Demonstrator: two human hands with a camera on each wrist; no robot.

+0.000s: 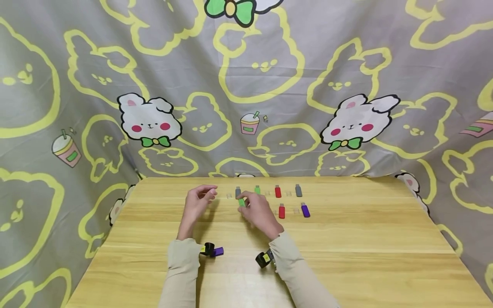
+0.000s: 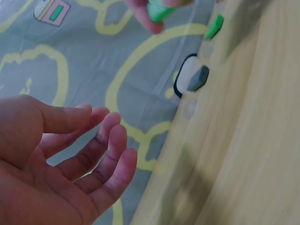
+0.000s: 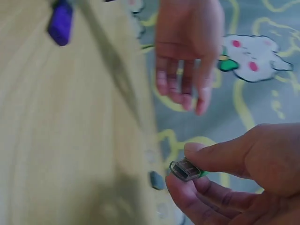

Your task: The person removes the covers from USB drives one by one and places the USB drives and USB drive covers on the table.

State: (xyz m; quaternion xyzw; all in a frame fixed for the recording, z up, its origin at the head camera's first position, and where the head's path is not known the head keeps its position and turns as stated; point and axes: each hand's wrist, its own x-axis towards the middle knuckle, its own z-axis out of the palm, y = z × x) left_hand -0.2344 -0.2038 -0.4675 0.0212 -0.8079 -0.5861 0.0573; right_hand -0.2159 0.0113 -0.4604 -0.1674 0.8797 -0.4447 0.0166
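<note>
Over the table my right hand (image 1: 259, 209) pinches a green USB flash drive (image 1: 242, 202) between thumb and fingers. In the right wrist view its metal plug (image 3: 186, 169) points outward and appears to sit inside a clear cap. My left hand (image 1: 196, 207) is raised to the left, fingers loosely curved and holding nothing, as the left wrist view (image 2: 70, 159) also shows. Beyond the right hand lies a grey flash drive (image 1: 238, 191), with a clear cap (image 1: 229, 196) beside it. A purple flash drive (image 1: 218, 251) lies near my left wrist, partly hidden by the wrist camera.
Along the back of the wooden table (image 1: 366, 239) lie another green drive (image 1: 257, 189), a red drive (image 1: 277, 191) and a grey one (image 1: 298, 190). Nearer are a red drive (image 1: 282, 211) and a purple one (image 1: 305, 210). Clear caps lie between them. A patterned curtain (image 1: 269, 85) hangs behind.
</note>
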